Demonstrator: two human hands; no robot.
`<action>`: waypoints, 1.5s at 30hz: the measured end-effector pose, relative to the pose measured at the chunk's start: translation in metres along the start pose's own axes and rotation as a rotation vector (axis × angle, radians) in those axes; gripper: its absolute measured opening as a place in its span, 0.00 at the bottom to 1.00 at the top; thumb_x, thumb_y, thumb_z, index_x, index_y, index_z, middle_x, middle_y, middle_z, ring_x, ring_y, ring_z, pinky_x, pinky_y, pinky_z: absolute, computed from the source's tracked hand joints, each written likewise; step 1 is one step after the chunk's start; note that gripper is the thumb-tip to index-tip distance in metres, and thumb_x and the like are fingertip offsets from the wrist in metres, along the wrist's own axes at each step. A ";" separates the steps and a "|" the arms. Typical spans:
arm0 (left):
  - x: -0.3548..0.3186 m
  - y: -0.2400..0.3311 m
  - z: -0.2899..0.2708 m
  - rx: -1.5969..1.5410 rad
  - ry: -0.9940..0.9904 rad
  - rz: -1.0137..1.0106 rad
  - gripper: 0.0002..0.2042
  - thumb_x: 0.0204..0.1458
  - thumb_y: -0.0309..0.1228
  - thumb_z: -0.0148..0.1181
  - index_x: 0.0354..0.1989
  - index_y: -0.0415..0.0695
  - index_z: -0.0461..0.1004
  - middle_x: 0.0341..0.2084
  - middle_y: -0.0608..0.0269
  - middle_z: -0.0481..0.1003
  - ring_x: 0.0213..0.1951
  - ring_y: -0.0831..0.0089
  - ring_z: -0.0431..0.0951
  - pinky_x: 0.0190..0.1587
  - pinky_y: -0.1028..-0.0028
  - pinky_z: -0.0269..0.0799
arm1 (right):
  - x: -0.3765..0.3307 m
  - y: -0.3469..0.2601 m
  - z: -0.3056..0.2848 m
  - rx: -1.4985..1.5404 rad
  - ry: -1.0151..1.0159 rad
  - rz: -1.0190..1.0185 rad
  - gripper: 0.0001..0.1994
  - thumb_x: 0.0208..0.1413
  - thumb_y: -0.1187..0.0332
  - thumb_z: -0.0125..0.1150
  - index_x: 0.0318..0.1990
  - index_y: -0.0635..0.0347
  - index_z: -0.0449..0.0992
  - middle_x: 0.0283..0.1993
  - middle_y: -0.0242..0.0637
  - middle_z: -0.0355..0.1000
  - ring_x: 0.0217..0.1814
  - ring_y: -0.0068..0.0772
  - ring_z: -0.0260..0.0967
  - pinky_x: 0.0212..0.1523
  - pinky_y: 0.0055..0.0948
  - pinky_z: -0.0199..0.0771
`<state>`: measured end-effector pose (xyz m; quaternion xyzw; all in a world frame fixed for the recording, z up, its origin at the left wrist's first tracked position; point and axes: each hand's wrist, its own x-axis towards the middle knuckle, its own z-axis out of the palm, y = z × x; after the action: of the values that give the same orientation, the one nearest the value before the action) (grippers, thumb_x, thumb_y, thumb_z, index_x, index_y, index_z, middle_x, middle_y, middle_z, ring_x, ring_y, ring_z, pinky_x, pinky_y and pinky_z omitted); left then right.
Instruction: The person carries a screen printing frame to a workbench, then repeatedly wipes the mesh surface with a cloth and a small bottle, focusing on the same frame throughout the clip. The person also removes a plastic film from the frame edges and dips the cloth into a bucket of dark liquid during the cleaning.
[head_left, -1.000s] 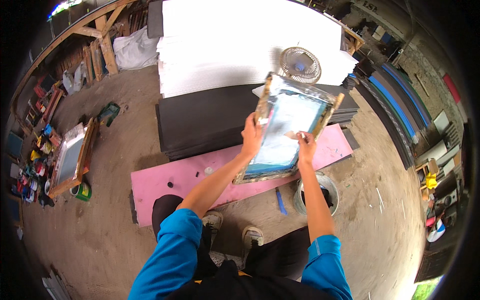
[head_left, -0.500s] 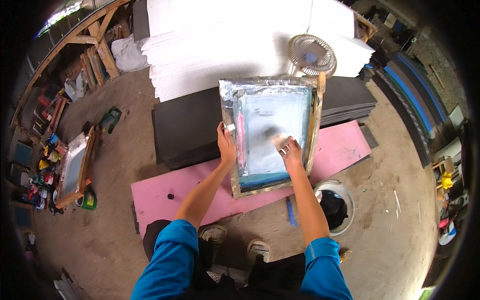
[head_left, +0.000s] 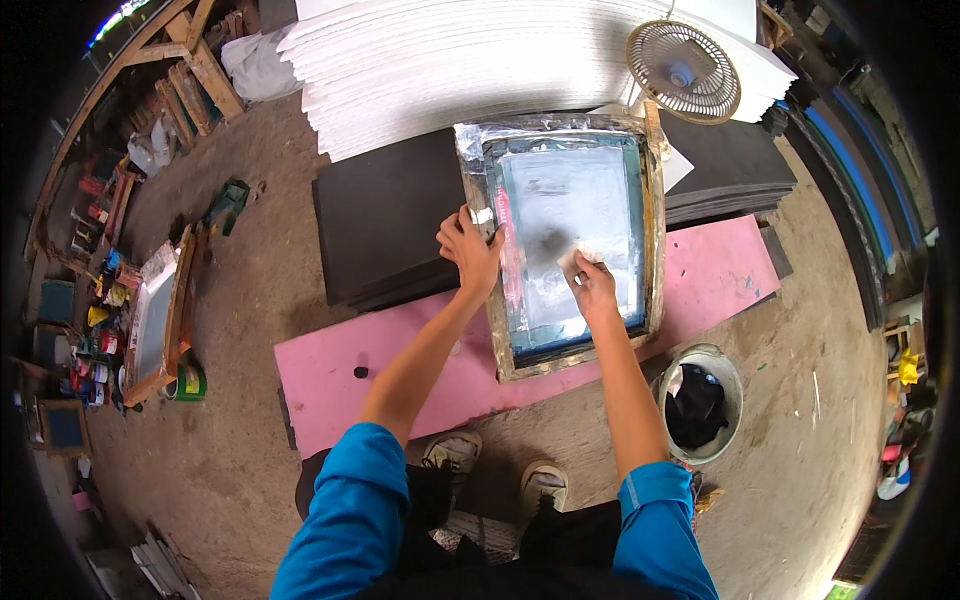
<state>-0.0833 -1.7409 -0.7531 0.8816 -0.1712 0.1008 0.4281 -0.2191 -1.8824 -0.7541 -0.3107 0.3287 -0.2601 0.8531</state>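
A wooden-framed printing screen (head_left: pixel 570 190) with pale mesh and taped borders stands tilted in front of me, over a pink sheet and against a dark stack. My left hand (head_left: pixel 470 252) is closed round the left side of its frame. Pressed to the lower middle of the mesh is a small whitish wad (head_left: pixel 572 260), perhaps cloth or sponge, pinched in the fingers of my right hand (head_left: pixel 594 285). A dark smudge shows on the mesh just left of the wad.
Behind are dark sheets (head_left: pixel 390 220), a tall white sheet stack (head_left: pixel 400 80) and a round fan (head_left: pixel 684 72). The pink sheet (head_left: pixel 330 390) lies below. A bucket (head_left: pixel 735 400) with black cloth stands at right. Another framed screen (head_left: pixel 155 315) leans at left beside paint containers.
My view has shifted, so the scene sits differently in the picture. The right hand with the wad stays at the mesh, and the left hand still holds the frame's left side.
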 end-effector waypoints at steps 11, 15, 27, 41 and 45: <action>-0.040 -0.096 -0.093 -0.399 -0.611 0.357 0.39 0.48 0.47 0.60 0.64 0.43 0.49 0.54 0.48 0.56 0.57 0.53 0.55 0.60 0.58 0.50 | -0.033 0.055 0.004 -0.042 0.018 -0.001 0.14 0.52 0.76 0.58 0.47 0.62 0.66 0.44 0.40 0.68 0.46 0.32 0.67 0.46 0.32 0.71; -0.100 -0.138 -0.094 -0.358 -0.614 0.323 0.34 0.45 0.34 0.65 0.60 0.42 0.55 0.53 0.50 0.60 0.57 0.53 0.59 0.60 0.61 0.54 | -0.051 0.081 -0.008 -0.073 0.045 0.069 0.18 0.52 0.75 0.59 0.51 0.63 0.66 0.47 0.39 0.70 0.46 0.29 0.69 0.45 0.27 0.72; -0.095 -0.087 -0.083 -0.317 -0.577 0.322 0.19 0.46 0.36 0.64 0.46 0.44 0.68 0.38 0.55 0.70 0.38 0.55 0.74 0.38 0.64 0.71 | -0.072 0.094 -0.008 -0.080 0.032 0.081 0.18 0.55 0.65 0.58 0.50 0.65 0.67 0.46 0.36 0.68 0.48 0.28 0.67 0.49 0.32 0.71; -0.061 0.005 -0.052 0.163 -0.590 0.855 0.19 0.45 0.41 0.63 0.41 0.41 0.71 0.36 0.61 0.67 0.35 0.66 0.75 0.33 0.70 0.75 | -0.088 0.054 -0.023 0.055 -0.012 -0.008 0.17 0.59 0.64 0.53 0.50 0.68 0.67 0.45 0.38 0.68 0.46 0.30 0.66 0.49 0.34 0.69; -0.065 0.013 -0.044 0.187 -0.600 0.888 0.19 0.44 0.40 0.64 0.41 0.42 0.72 0.35 0.62 0.67 0.35 0.66 0.75 0.32 0.69 0.76 | -0.087 0.051 -0.035 0.094 0.000 -0.014 0.16 0.60 0.64 0.52 0.50 0.68 0.67 0.45 0.38 0.68 0.46 0.30 0.67 0.49 0.34 0.70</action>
<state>-0.1500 -1.6997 -0.7383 0.7489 -0.6321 0.0304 0.1967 -0.2887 -1.8044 -0.7761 -0.2723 0.3140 -0.2814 0.8649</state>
